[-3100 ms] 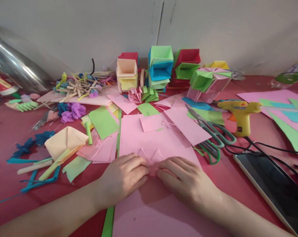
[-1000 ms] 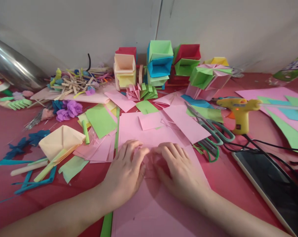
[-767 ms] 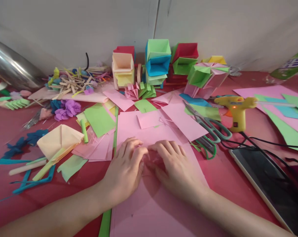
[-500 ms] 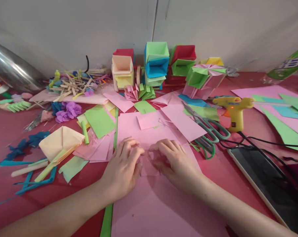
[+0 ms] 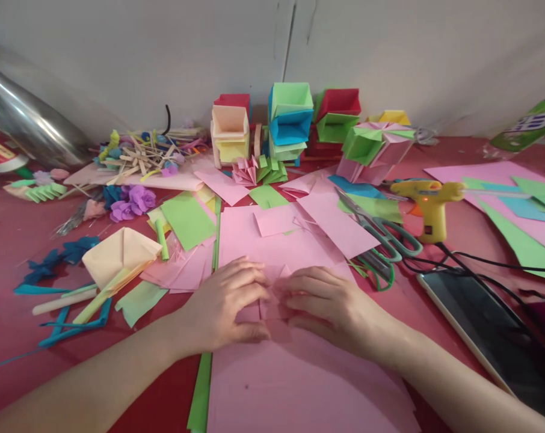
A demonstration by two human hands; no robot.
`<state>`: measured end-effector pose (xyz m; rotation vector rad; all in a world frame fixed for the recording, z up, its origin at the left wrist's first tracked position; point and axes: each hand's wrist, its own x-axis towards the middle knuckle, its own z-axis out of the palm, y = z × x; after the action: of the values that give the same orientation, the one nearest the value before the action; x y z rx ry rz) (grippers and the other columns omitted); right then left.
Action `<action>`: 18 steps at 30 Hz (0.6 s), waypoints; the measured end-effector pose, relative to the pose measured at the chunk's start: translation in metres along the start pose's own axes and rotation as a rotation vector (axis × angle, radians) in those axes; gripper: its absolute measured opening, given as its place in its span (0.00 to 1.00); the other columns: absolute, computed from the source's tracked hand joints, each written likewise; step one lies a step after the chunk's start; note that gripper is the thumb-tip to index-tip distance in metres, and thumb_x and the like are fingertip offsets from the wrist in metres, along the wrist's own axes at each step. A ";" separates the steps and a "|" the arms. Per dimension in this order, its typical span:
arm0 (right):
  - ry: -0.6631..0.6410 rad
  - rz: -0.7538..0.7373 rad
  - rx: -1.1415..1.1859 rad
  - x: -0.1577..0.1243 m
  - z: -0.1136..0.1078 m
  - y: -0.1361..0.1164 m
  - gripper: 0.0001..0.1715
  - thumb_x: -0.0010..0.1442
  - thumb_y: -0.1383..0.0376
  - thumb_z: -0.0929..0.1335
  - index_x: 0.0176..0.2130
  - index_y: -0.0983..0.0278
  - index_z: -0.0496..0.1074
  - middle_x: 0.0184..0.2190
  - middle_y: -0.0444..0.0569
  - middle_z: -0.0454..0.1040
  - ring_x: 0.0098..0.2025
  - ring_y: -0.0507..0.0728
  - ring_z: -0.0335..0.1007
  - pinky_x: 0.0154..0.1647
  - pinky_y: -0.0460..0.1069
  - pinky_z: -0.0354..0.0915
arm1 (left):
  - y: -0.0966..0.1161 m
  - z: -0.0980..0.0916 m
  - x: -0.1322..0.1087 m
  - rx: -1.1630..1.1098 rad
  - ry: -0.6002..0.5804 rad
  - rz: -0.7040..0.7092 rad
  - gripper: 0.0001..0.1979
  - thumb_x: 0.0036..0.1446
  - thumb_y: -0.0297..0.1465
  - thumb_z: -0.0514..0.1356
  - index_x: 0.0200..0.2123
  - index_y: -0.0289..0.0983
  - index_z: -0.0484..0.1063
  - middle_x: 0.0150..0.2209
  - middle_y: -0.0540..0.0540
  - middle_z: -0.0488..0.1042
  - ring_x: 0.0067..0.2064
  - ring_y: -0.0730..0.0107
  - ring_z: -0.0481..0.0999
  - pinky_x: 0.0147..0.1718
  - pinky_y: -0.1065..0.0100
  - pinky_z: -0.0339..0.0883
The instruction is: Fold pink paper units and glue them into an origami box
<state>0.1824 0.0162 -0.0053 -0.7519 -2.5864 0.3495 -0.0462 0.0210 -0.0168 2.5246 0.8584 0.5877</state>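
A small folded pink paper piece [image 5: 269, 304] lies on a large pink sheet [image 5: 299, 379] in front of me. My left hand [image 5: 225, 304] presses on its left side, fingers curled and pinching its edge. From the right, my right hand [image 5: 329, 304] meets it, fingertips closed on the same folded piece. The two hands touch at the middle and hide most of the piece.
Stacked paper boxes [image 5: 290, 120] stand by the wall. Green scissors [image 5: 385, 237], a yellow glue gun [image 5: 428, 204] with its cord and a dark tablet [image 5: 489, 337] lie to the right. Loose pink and green sheets, a cream folded box [image 5: 119, 255] and wooden sticks [image 5: 141, 156] lie left.
Both hands drew back toward me and flattened lower over the folded pink piece; a second ago the fingers were raised and working it further up the sheet.
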 end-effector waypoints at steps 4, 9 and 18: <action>0.078 -0.093 -0.069 0.001 0.005 -0.002 0.07 0.59 0.72 0.65 0.36 0.67 0.73 0.37 0.51 0.77 0.41 0.56 0.70 0.42 0.52 0.67 | 0.000 -0.004 0.001 -0.018 -0.052 0.005 0.28 0.45 0.49 0.62 0.46 0.38 0.69 0.46 0.43 0.71 0.56 0.55 0.62 0.56 0.52 0.54; 0.257 0.065 0.229 0.006 -0.002 -0.011 0.05 0.56 0.73 0.65 0.31 0.67 0.71 0.31 0.51 0.75 0.35 0.53 0.71 0.37 0.48 0.68 | 0.002 -0.004 0.002 -0.046 0.096 0.074 0.25 0.48 0.44 0.63 0.47 0.37 0.69 0.48 0.41 0.71 0.57 0.54 0.62 0.55 0.53 0.57; 0.149 0.539 0.664 0.010 -0.010 -0.023 0.08 0.52 0.64 0.71 0.35 0.65 0.75 0.28 0.45 0.75 0.30 0.51 0.70 0.31 0.43 0.66 | 0.039 -0.004 0.003 -0.693 0.136 -0.546 0.08 0.56 0.34 0.58 0.31 0.37 0.75 0.28 0.51 0.75 0.30 0.73 0.72 0.28 0.74 0.66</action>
<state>0.1688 0.0037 0.0147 -1.1330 -1.8942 1.1846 -0.0278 -0.0047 0.0073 1.5638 1.1003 0.7154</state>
